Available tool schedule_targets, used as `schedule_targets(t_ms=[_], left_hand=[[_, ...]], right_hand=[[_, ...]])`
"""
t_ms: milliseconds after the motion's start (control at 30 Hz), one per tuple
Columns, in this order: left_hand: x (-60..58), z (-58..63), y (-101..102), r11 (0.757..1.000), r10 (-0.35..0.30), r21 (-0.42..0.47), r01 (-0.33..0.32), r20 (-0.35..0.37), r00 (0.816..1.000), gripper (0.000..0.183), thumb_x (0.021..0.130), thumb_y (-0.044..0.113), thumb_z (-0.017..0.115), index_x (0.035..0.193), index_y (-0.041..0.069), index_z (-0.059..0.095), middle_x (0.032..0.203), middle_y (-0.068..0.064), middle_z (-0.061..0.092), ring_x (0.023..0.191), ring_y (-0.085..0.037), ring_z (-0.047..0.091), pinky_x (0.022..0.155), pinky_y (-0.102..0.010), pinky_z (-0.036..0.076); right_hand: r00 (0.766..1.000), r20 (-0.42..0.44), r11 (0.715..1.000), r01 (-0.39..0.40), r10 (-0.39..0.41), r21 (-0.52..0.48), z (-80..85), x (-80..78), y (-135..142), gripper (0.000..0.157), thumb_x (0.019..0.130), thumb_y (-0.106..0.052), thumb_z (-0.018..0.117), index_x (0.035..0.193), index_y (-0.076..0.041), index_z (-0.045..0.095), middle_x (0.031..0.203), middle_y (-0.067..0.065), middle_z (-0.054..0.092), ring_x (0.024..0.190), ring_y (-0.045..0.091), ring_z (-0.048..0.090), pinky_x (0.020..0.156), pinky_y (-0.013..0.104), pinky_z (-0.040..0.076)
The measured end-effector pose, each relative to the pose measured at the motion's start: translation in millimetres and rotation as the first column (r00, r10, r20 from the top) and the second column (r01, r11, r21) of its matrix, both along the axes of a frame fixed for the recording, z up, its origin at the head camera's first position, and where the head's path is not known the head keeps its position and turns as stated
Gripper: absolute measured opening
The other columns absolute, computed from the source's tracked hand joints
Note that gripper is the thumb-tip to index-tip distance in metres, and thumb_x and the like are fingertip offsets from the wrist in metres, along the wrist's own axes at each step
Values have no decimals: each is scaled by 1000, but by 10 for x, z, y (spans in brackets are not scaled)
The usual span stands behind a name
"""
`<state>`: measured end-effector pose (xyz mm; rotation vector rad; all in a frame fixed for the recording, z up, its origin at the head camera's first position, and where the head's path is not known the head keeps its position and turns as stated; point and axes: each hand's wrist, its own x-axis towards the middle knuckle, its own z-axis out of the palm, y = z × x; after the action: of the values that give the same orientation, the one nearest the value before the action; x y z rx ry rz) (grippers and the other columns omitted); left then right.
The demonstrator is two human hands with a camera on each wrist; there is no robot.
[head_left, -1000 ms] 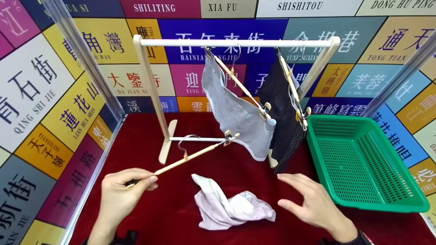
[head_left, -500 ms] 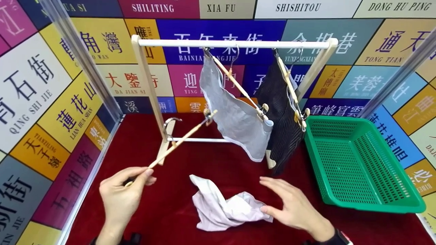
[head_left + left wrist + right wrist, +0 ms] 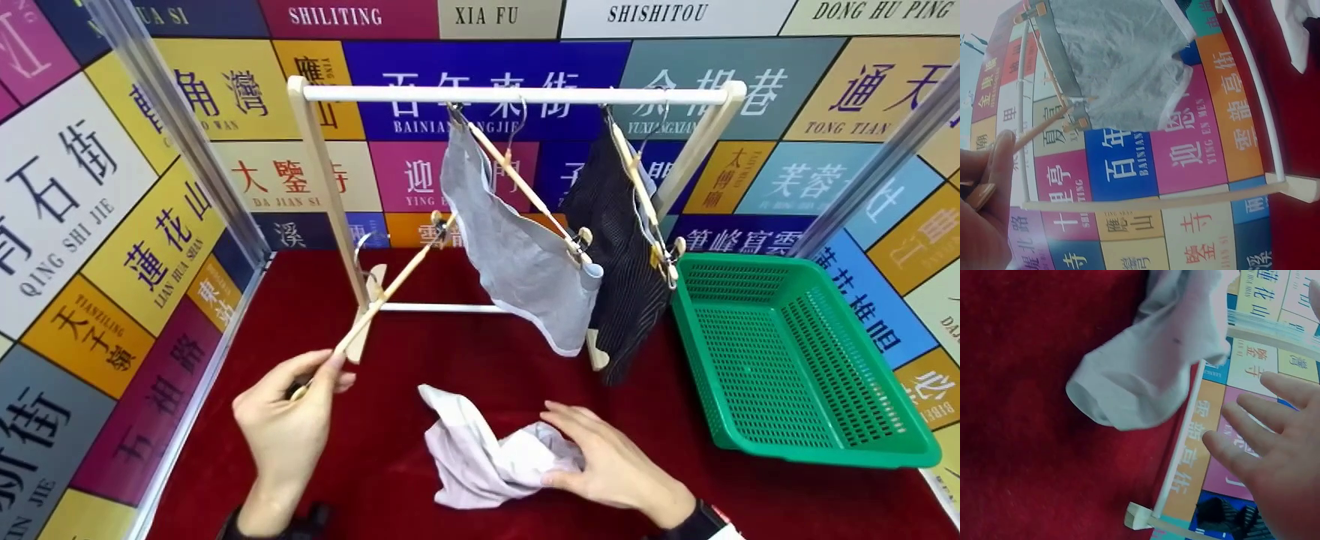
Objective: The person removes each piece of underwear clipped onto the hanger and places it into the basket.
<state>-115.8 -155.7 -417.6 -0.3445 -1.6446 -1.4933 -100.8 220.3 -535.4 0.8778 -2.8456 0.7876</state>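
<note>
My left hand (image 3: 289, 420) pinches one end of a wooden clip hanger (image 3: 397, 285), which slants up and away with its metal hook to the left. In the left wrist view, the thumb and fingers grip the hanger's wooden bar (image 3: 1039, 130). A crumpled pale pinkish-white cloth garment (image 3: 480, 457) lies on the red tabletop. My right hand (image 3: 611, 469) is at its right edge, thumb and fingers apart. The right wrist view shows the spread fingers (image 3: 1255, 419) beside the garment (image 3: 1140, 377); whether they touch it, I cannot tell.
A wooden rack with a white rail (image 3: 420, 94) stands behind the hands. Grey shorts (image 3: 517, 247) and a dark striped garment (image 3: 611, 262) hang from it on clip hangers. At right sits a green perforated basket (image 3: 739, 442). Clear side panels and a printed backdrop surround the red table (image 3: 360, 480).
My right hand has moved left and down to the pale garment's edge. The left hand has tilted the hanger so its far end rises and shifts left. The garment stays in place.
</note>
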Motion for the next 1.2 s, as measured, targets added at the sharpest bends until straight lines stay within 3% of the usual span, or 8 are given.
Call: schedule_targets(t_ms=[433,767,967,1200], left_hand=[[-85,82,130,994,108,35,-107,-27,994,17,78,-26,76,88,-13,77,75,-23,74,60,-12,73,56,-23,60],[-136,142,185,991,129,40,-128,-43,991,14,79,-23,77,88,-13,77,74,-23,74,59,-13,73,56,-23,60],[-180,179,218,988,155,6,-155,-70,985,13,80,-21,78,87,-11,78,74,-20,75,58,-12,72,56,-20,58],[-215,218,242,983,182,-2,-183,-86,979,11,80,-20,77,86,-11,78,75,-18,75,58,-11,72,54,-17,56]], right_hand=[[995,101,1000,-19,17,20,-188,-8,-176,95,78,-65,84,149,-8,56,160,14,47,144,35,47,112,55,44],[989,145,995,-44,31,87,-326,-13,-230,97,76,-62,85,150,-9,55,160,13,47,143,36,47,114,60,40],[991,126,995,-47,35,91,-395,-25,-236,95,75,-63,86,149,-9,57,156,14,51,140,37,49,111,63,42],[995,99,993,-38,26,115,-443,-58,-287,95,71,-60,89,146,-11,60,151,11,56,141,34,48,113,57,41]])
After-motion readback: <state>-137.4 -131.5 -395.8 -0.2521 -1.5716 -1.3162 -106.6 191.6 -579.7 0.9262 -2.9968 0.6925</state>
